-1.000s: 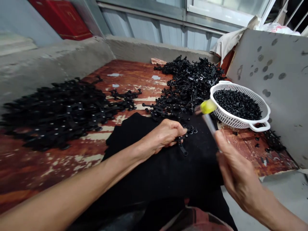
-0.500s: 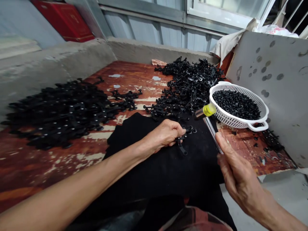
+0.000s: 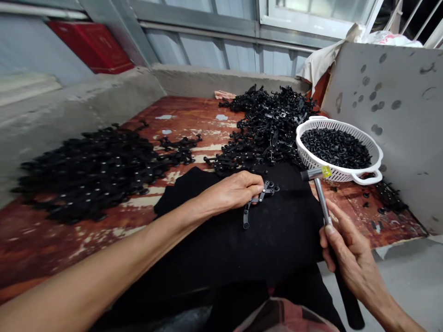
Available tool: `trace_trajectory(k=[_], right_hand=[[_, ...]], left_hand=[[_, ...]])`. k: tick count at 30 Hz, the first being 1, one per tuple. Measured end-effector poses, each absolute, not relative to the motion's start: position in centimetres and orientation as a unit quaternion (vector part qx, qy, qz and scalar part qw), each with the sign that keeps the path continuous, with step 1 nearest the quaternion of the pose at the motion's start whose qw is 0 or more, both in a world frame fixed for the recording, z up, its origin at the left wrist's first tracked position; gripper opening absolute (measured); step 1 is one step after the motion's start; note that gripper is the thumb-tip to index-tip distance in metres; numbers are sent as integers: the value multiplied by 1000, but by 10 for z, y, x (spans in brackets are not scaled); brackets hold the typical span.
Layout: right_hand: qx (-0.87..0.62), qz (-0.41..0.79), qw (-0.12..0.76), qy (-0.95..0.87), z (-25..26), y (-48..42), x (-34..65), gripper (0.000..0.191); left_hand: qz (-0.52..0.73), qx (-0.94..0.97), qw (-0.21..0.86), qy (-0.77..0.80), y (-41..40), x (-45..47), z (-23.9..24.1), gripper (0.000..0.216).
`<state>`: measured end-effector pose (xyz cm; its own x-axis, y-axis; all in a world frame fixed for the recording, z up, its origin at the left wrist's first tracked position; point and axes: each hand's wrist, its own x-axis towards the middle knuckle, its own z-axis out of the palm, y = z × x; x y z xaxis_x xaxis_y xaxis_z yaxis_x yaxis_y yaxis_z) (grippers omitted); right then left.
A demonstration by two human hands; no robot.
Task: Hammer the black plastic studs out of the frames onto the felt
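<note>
My left hand [image 3: 244, 188] is closed on a black jointed bracket [image 3: 264, 192], a linked part with round ends and shiny rivets, against a black cloth [image 3: 277, 249]. One arm of the bracket hangs down below my fingers, and the fingertips themselves are partly hidden. To the right, my right hand [image 3: 349, 246] grips a small mallet [image 3: 322, 196] by its shaft. The mallet has a metal shaft, a dark handle end, and a head with one black face and one yellow face. Its head is raised, apart from the bracket.
A white basket [image 3: 375, 143] full of small black pieces stands at the right. Behind the cloth lies a heap of black linked parts [image 3: 270, 120]; another pile [image 3: 90, 170] spreads to the left. A spotted grey panel [image 3: 398, 101] borders the right side.
My right hand and the mallet have moved right and the mallet head has turned. In my left hand the bracket has swung, its lower arm now further left. The view has shifted slightly.
</note>
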<state>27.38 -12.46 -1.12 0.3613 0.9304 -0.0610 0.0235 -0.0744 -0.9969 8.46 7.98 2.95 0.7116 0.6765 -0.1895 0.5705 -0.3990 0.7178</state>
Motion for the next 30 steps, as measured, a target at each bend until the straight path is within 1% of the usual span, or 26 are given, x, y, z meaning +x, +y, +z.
trace_trajectory(k=[3,7,10,14,18,25,30], right_hand=[[-612,415,552,-386,-15,-125,277,49],[-614,420,548,-383,-17,-127,278,50],[-615,436,542,-372,-18,-127,278,51],[-612,442,548,-361,-22,-128,277,51],[-613,451,544,-354,-21,-128,276,52],[-650,435,526,-335,-12,-130,270,51],[-660,430,521,-329,-16,-132,268,50]], left_hand=[[35,848,377,371,84,87,35,25],[-5,878,280,388,84,89,45,25],[-3,886,248,392,82,93,45,24],[28,880,263,395,83,93,33,26],[52,863,301,403,88,88,24,31],[69,850,314,417,87,85,25,32],[89,840,315,433,82,86,26,32]])
